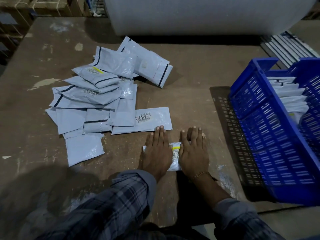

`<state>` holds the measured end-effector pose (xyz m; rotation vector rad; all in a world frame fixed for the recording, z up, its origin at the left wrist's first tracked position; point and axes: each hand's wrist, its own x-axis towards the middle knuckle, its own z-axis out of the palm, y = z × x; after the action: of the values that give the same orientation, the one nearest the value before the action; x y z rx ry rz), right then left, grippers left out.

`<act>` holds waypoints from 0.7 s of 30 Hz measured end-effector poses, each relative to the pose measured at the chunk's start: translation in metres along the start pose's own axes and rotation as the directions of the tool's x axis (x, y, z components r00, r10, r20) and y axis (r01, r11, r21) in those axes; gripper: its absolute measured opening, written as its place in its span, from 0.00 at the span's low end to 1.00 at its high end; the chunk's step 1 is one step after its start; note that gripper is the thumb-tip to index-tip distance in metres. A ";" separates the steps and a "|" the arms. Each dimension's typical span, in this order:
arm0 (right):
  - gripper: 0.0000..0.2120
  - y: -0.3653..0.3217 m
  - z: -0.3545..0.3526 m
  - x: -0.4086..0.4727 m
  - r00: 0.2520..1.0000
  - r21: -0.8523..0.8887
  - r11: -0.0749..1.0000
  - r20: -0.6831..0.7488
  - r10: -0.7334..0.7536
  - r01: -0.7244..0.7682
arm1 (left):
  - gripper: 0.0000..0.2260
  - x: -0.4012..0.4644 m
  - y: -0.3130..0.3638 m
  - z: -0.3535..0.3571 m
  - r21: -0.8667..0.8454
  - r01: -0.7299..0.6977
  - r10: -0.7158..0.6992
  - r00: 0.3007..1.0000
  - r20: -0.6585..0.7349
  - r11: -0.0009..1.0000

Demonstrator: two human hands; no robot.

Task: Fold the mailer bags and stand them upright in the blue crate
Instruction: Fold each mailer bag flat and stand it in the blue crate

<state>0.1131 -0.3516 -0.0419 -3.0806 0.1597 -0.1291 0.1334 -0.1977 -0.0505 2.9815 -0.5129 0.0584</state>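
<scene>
A folded white mailer bag [175, 157] with a yellow-edged barcode label lies flat on the brown table near the front edge. My left hand [157, 149] presses flat on its left part, fingers straight. My right hand [194, 151] presses flat on its right part, fingers straight too. Most of the bag is hidden beneath both palms. A loose pile of several grey-white mailer bags [97, 94] spreads over the table to the left and behind. The blue crate [270, 139] stands at the right, with several folded bags [289, 99] upright inside it.
A big roll of bubble wrap [199, 14] lies across the back of the table [190, 75]. Metal rails [287, 47] lie behind the crate. Cardboard boxes [34, 6] stand beyond the table's far left corner.
</scene>
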 end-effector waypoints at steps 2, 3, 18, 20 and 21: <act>0.27 -0.002 0.001 -0.003 1.000 0.004 1.000 -0.008 0.019 -0.019 | 0.29 0.001 0.005 -0.004 0.012 0.030 -0.030 1.000 -0.001 0.999; 0.26 -0.003 0.001 -0.005 1.000 0.004 1.000 -0.016 0.018 -0.018 | 0.29 0.002 0.006 -0.004 0.033 0.035 -0.035 0.999 -0.005 0.999; 0.28 0.002 0.005 -0.013 0.999 0.063 0.998 -0.019 0.033 -0.031 | 0.29 -0.016 -0.003 -0.006 -0.016 -0.066 0.066 0.998 0.019 0.998; 0.27 0.002 0.004 -0.023 1.000 0.058 0.998 -0.011 0.028 -0.027 | 0.29 -0.015 -0.005 -0.008 0.020 -0.060 0.059 0.998 0.014 0.998; 0.27 0.002 0.003 -0.028 1.000 0.064 0.998 -0.012 0.024 -0.023 | 0.29 -0.016 -0.004 -0.010 0.035 -0.046 0.046 0.999 0.014 0.998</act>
<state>0.0854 -0.3508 -0.0476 -3.0137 0.1891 -0.1502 0.1196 -0.1880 -0.0423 3.0067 -0.5884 0.0518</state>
